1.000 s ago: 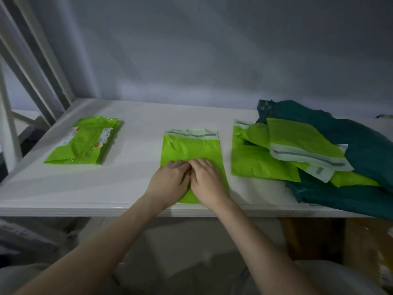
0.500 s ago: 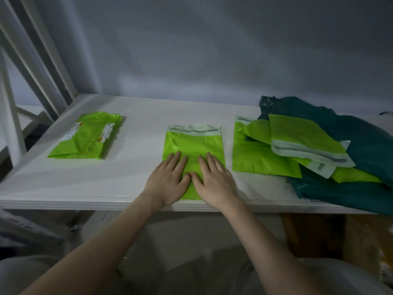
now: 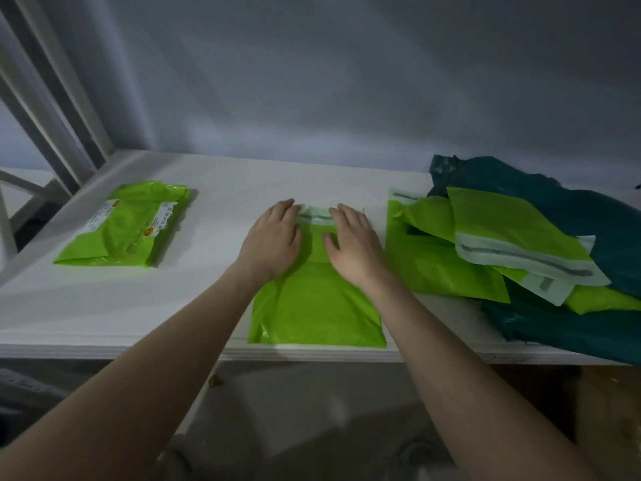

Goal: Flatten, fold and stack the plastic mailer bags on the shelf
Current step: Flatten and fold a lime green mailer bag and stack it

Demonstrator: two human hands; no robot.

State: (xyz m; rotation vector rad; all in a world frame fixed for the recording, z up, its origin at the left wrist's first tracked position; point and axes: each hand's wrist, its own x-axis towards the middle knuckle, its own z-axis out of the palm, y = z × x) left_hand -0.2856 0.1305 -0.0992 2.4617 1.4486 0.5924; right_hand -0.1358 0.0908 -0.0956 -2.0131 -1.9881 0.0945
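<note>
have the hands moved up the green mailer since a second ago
Yes. Both the left hand and right hand slid away from the shelf's front edge, up the mailer to its pale flap.

Two bare forearms are seen, reaching in from the lower corners. No sleeve, watch, ring or glove is worn on either. The left hand [image 3: 272, 243] and the right hand [image 3: 353, 244] are uncovered, with short, unpainted nails. Pale cloth is glimpsed blurred at the bottom edge; its kind cannot be told.
</note>
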